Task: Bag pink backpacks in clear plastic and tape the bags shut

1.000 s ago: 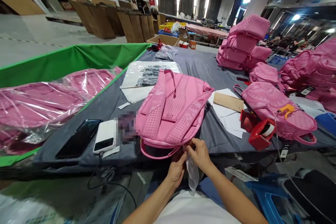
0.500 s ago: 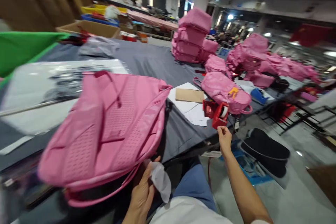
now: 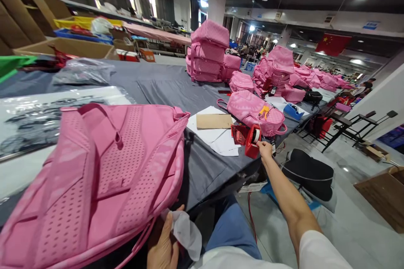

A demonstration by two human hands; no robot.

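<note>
My left hand [image 3: 164, 243] is low in front, by the near edge of a large pink backpack [image 3: 126, 176]. Its thumb and fingers are closed on a crumpled, thin white sheet [image 3: 187, 233]. The backpack lies on the table with its dotted straps facing up. My right arm reaches forward, and my right hand [image 3: 265, 149] is pinched at the front of a red tape dispenser [image 3: 251, 145] with a white roll in it. The tape end between those fingertips is too small to see clearly. A red box-like item [image 3: 239, 134] is beside the dispenser.
A smaller pink backpack [image 3: 252, 109] lies behind the dispenser, with brown card [image 3: 213, 121] and white paper [image 3: 225, 146] to its left. Stacked pink bags [image 3: 208, 50] stand farther back. A blue tape dispenser [image 3: 293, 112] is at the right. A black-cushioned seat [image 3: 311, 172] is beside the table.
The view has swung to the right and steadied. My right hand has moved up along the red dispenser's front, near its roll. My left hand still holds the white sheet.
</note>
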